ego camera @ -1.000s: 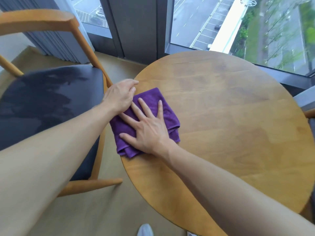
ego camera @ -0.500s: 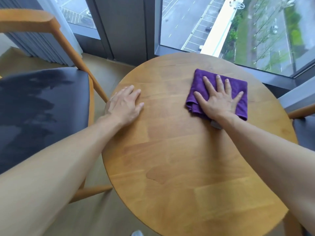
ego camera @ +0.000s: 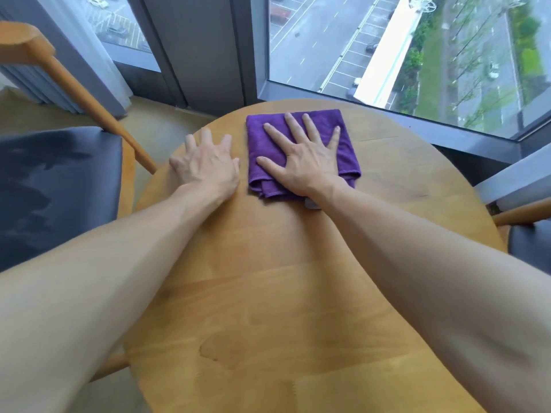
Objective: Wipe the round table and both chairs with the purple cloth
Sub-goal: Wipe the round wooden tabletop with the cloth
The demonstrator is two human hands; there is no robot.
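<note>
Purple cloth (ego camera: 301,150) lies under your flat right hand (ego camera: 301,162); left hand (ego camera: 205,165) braces open on the counter (ego camera: 268,293). Press evenly, overlap strokes.

Round wooden table (ego camera: 298,293) bears a folded purple cloth (ego camera: 346,144).

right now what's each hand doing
Left hand: open, flat on the round table.
Right hand: open, pressing the purple cloth.

Folded purple cloth (ego camera: 346,144) on round table (ego camera: 298,293)
</note>
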